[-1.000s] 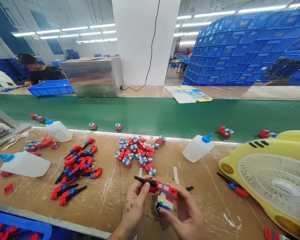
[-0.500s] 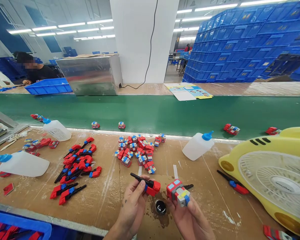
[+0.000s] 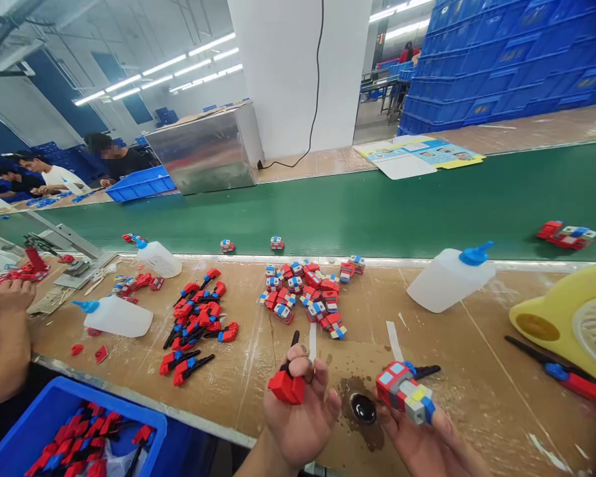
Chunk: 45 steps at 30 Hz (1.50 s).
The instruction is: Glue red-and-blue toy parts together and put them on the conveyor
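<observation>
My left hand (image 3: 300, 417) is turned palm up, its fingers curled round a toy arm (image 3: 287, 386) with a red block end and a black rod sticking up behind. In my right hand (image 3: 427, 440) is a toy body (image 3: 402, 391) of red, grey, yellow and blue blocks, gripped at its blue end. From behind that body a black rod (image 3: 427, 371) juts out to the right; where it joins is hidden. Between my hands, a small round dish (image 3: 363, 408) of dark, shiny liquid sits on a wet patch of the brown tabletop (image 3: 248, 371).
Several toy arms (image 3: 198, 318) and toy bodies (image 3: 302, 291) lie in piles. White bottles (image 3: 442, 281) with blue nozzles and a yellow fan (image 3: 561, 311) stand around. Beyond runs a green conveyor (image 3: 338, 212). At left are a blue bin (image 3: 151, 414) and a co-worker's hand (image 3: 10, 298).
The view has swung left and tilted, bringing the co-worker's hand and more of the bin into sight. My left hand has rolled palm up, turning the toy arm's red end towards me.
</observation>
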Motion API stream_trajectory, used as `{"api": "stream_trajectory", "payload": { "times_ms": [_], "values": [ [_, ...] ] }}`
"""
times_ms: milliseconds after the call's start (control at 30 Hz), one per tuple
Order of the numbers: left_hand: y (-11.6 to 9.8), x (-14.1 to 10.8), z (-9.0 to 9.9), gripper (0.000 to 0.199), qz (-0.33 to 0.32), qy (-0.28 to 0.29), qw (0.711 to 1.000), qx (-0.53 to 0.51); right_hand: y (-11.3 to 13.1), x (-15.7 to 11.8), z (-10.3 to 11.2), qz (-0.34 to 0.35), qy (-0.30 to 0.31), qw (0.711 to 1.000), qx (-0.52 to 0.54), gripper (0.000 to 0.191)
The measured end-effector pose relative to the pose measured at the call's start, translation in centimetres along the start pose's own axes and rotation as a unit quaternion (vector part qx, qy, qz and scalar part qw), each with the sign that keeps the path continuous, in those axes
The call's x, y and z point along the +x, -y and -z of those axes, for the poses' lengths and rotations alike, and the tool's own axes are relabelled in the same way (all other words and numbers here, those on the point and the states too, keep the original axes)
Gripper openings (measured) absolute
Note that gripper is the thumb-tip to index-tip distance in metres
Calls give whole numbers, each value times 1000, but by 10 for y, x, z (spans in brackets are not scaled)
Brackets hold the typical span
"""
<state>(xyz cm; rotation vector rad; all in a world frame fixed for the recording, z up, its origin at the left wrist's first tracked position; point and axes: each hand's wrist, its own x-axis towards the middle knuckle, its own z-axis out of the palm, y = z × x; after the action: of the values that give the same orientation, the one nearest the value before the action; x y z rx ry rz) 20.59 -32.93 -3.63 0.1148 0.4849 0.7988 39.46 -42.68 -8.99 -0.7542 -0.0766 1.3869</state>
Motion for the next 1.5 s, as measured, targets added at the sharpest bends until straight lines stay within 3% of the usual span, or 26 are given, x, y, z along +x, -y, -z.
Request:
{"api": "stream_trajectory", "payload": {
  "times_ms": [200,333,533,600,733,800,967,1067,1200,1333,1400,1500],
  "values": [
    [3,2,-9,10,5,59,998,-20,4,-9,-9,15,-4,999,-39,49],
    [6,8,-20,12,-25,25,998,43,7,-15,-12,36,23,998,-40,51],
    [3,8,-8,15,39,34,999,-16,7,-16,-8,30,39,999,-23,41],
    [2,4,2,19,23,7,1000,-9,6,-16,0,23,25,999,-14,42],
    [1,-7,13,27,22,-110,991,79,0,-15,17,-1,5,1000,9,49],
    [1,-11,10,33,41,-145,981,122,-1,-15,20,-5,-13,1000,7,49],
    [2,-17,-11,42,60,-162,978,119,3,-22,6,-9,-39,999,-26,47],
    [4,-19,-18,39,57,-145,984,88,5,-25,-4,3,-52,998,-38,46],
    [7,-16,-19,33,32,-69,995,70,5,-24,-4,4,-49,998,-35,45],
    [12,-9,-23,22,48,-1,993,106,8,-30,-7,30,-31,999,11,42],
    [13,-1,-25,21,47,-6,984,174,10,-33,-11,55,-14,998,19,43],
    [8,25,-20,30,27,-55,949,309,13,-27,-4,107,9,994,33,56]
  ]
}}
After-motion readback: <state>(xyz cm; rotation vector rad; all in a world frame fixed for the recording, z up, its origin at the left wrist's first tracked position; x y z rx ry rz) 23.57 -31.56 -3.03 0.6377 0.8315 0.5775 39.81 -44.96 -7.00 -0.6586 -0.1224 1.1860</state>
